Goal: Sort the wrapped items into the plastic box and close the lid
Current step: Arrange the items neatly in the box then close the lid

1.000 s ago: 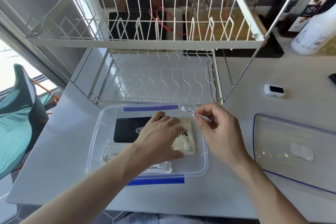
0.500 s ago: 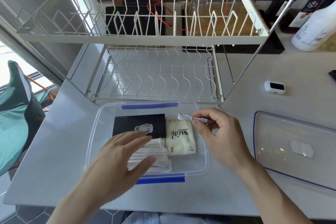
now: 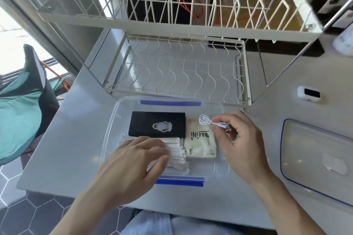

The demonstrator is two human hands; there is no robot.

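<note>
A pale grey counter (image 3: pixel 72 139) sits beside a bright window (image 3: pixel 11 44) on the left, daylight glaring in. A white wire dish rack (image 3: pixel 181 66) stands on it against a dark wall. Below, the floor (image 3: pixel 28 210) is dark hexagonal tile, with a teal chair (image 3: pixel 19 112) near the window.

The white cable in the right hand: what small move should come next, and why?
Probably lower the coiled white cable into the plastic box and let go. The right hand pinches it above the beige tissue pack, and the lid lies off to the right.
</note>
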